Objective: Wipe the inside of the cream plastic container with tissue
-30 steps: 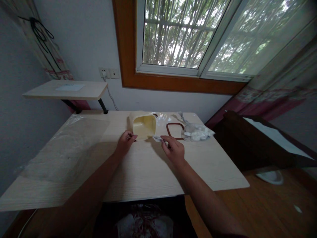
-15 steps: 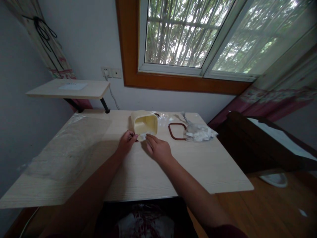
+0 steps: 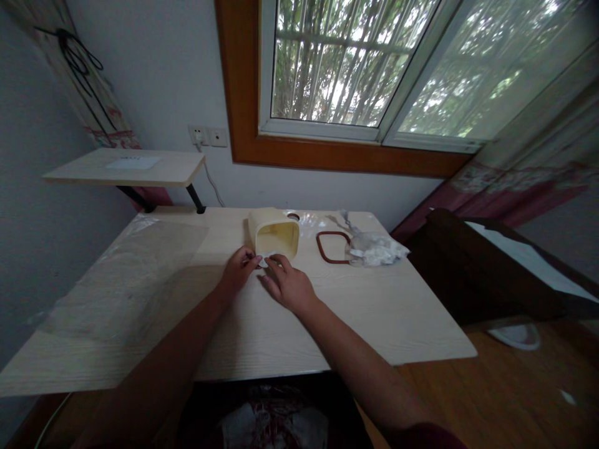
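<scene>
A cream-yellow plastic bin (image 3: pixel 262 223) lies on its side on the table, its opening turned toward me. At the opening's lower edge is a small, thin white piece (image 3: pixel 263 262), maybe paper or film; its kind is unclear. My left hand (image 3: pixel 239 269) pinches this piece at its left end, close to the bin's lower left corner. From the right, my right hand (image 3: pixel 292 285) touches it with the fingertips, the thumb held apart below. Further right lies a reddish-brown rounded square frame (image 3: pixel 319 249). Its right side meets a clear plastic bag (image 3: pixel 377 251) with white contents.
A large clear plastic sheet (image 3: pixel 121 284) covers the left part of the wooden table (image 3: pixel 374 324). A small raised shelf (image 3: pixel 173 163) with a paper on it stands at the back left. Behind are a wall socket (image 3: pixel 198 135) and a window; a dark brown piece of furniture (image 3: pixel 468 268) stands right.
My right hand has shifted left and slightly down, nearer my left hand. The white piece shows less inside the bin's opening and now sits bunched between the fingertips. The bin has tilted slightly.
</scene>
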{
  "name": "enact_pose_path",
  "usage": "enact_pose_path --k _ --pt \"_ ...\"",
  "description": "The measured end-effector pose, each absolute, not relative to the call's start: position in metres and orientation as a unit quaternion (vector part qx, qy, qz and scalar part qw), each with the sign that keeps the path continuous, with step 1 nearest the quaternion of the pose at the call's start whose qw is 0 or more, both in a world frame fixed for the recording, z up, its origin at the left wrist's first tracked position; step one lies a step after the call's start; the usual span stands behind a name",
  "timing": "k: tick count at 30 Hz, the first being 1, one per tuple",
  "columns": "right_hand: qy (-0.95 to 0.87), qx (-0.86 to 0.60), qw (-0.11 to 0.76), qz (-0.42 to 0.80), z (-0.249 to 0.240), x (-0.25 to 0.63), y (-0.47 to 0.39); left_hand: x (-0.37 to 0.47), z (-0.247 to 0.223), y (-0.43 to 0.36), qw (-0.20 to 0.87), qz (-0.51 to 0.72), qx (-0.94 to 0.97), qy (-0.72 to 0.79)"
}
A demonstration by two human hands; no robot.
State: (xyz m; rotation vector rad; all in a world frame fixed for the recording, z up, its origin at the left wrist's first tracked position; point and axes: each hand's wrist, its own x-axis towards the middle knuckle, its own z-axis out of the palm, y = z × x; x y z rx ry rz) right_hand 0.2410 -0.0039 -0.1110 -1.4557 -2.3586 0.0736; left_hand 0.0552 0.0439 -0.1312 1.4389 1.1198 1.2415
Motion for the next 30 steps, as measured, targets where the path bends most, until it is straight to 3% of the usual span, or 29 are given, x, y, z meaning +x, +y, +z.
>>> enact_pose_path --k 16,30 --pt "-0.795 -0.596 0.111 -0.001 -0.11 0.253 0.005 0.053 -0.127 0.042 0.447 0.496 0.606 0.432" --pt "-0.835 -0.534 0.127 0.032 -0.109 0.24 -0.001 0.053 -0.13 0.046 0.461 0.504 0.586 0.435"
